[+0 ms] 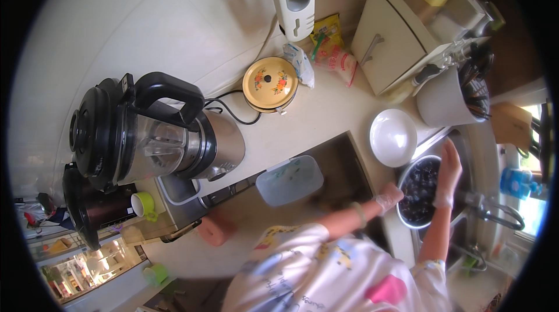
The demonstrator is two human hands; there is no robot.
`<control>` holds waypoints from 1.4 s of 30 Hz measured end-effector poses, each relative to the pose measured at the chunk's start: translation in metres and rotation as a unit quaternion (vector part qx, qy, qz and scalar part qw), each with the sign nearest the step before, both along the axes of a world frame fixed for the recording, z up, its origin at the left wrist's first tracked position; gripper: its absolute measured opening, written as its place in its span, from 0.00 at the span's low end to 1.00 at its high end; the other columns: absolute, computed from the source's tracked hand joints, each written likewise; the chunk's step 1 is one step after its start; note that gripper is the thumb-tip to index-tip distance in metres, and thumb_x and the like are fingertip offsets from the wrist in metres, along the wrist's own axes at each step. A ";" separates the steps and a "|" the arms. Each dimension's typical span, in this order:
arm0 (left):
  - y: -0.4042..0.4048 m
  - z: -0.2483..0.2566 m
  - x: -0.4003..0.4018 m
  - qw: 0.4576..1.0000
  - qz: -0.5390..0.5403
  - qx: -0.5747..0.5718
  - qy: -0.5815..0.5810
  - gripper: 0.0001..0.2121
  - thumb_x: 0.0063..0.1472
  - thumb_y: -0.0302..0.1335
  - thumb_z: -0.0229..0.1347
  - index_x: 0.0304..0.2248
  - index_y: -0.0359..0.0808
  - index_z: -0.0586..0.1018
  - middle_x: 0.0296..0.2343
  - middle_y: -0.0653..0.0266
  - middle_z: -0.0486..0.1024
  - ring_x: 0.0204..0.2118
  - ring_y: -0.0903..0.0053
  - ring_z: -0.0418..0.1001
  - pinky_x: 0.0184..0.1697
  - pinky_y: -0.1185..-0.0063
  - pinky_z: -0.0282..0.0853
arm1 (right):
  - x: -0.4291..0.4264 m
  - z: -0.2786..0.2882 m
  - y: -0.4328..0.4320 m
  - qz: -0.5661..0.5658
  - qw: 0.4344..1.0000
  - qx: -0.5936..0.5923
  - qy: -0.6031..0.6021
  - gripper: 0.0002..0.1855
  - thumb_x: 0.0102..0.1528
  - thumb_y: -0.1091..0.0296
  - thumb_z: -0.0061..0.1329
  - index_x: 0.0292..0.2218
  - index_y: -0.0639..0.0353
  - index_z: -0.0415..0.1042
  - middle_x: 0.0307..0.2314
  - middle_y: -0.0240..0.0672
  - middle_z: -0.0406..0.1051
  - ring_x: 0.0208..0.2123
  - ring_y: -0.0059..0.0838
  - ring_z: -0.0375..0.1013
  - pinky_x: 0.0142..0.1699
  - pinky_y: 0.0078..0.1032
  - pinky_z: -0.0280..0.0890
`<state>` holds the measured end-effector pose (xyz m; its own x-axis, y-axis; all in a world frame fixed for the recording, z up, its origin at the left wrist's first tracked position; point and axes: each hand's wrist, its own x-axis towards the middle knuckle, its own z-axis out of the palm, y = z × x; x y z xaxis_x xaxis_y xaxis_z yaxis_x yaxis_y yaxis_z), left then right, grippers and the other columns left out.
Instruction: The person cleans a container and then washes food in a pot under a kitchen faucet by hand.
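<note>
A round basin with a pale rim (401, 213) sits in the sink at the right, filled with dark glossy pieces (420, 192) whose kind I cannot make out. My left hand (389, 196), in a clear thin glove, grips the basin's left rim. On the opposite side, my right hand (450, 165), gloved the same way, lies along the rim with its fingers stretched out and together. The basin is between both hands. Just above it on the counter rests a shallow white bowl (393, 137).
The steel faucet (489, 209) stands beside my right forearm. A white utensil holder (441, 98) is beyond the white bowl. Below the counter edge, a translucent plastic bin (289, 181) hangs at an open drawer. A blender (161, 137) and a lidded yellow pot (270, 83) stand leftward.
</note>
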<state>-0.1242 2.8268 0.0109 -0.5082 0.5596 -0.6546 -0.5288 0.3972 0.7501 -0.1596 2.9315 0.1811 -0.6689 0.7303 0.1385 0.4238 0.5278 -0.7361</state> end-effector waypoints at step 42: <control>-0.128 0.098 0.054 0.997 0.061 0.037 -0.003 0.02 0.38 0.22 0.47 0.14 0.32 0.69 0.12 0.64 0.65 0.14 0.77 0.64 0.15 0.82 0.62 | 0.201 -0.043 0.010 0.042 0.932 -0.331 -0.138 0.14 0.40 0.72 0.38 0.28 0.74 0.65 0.17 0.44 0.66 0.21 0.32 0.66 0.27 0.26 0.60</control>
<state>-0.0701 2.6985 0.1088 -0.5715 0.5408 -0.6172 -0.5753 0.2723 0.7713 0.0409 2.9415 0.1379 -0.6707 0.5381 -0.5105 0.6234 0.0360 -0.7811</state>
